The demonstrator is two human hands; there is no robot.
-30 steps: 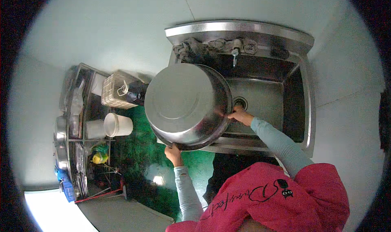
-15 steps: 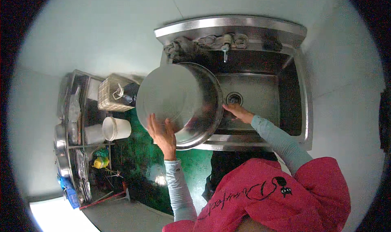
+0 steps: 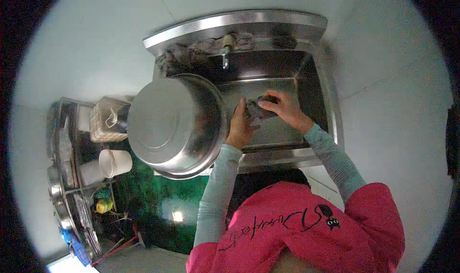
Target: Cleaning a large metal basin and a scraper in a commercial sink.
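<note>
Over the stainless steel sink (image 3: pixel 314 149), my left hand (image 3: pixel 241 125) and right hand (image 3: pixel 286 111) meet around a small, rough-looking dark grey thing (image 3: pixel 258 110). Its exact kind is too blurred to make out. The fingers of both hands are bent onto it, the right thumb and fingers pinching its far side. Just left of my left hand, a big steel pot (image 3: pixel 165 117) rests bottom up, tilted, across the left side of the sink. Neither hand grips the pot. My left hand and the pot cover the drain area.
A tap (image 3: pixel 226 57) juts over the sink's back edge, with crumpled grey rags (image 3: pixel 179 57) beside it. To the left, a rack (image 3: pixel 67 191) stands near a cream basket (image 3: pixel 106 121) and a white bucket (image 3: pixel 115 163). The floor (image 3: pixel 153 206) is green and shiny.
My left hand has left the pot and come right to join my right hand over the sink. A grey thing now shows between them. The whole view has shifted, so the sink appears further left.
</note>
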